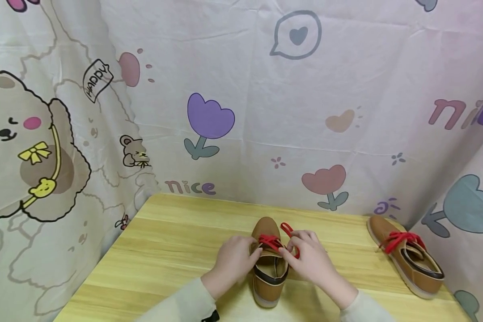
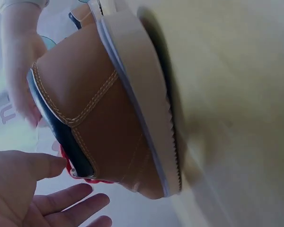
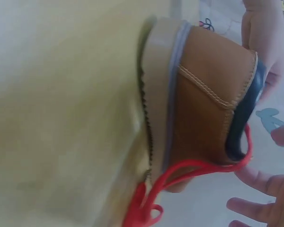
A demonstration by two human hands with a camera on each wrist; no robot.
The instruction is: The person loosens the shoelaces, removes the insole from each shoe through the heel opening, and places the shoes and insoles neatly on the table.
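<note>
A brown shoe [image 1: 267,290] with a dark collar stands upright on the table, its toe facing away from me. My left hand [image 1: 234,256] is at its left side; in the left wrist view the thumb tip reaches the collar by the lacing and the other fingers extend loosely. On the opposite side, my right hand [image 1: 311,256] has thumb and fingers spread apart, one fingertip right at the top eyelet area. Red lace [image 1: 269,242] crosses the front of the shoe. Its loose length [image 3: 199,165] runs from the collar down past the sole in the right wrist view.
Another brown shoe [image 1: 420,275], its red lace [image 1: 400,239] tied in a bow, stands at the right edge of the wooden table [image 1: 165,250]. Printed curtains [image 1: 249,89] hang behind the table and along both sides.
</note>
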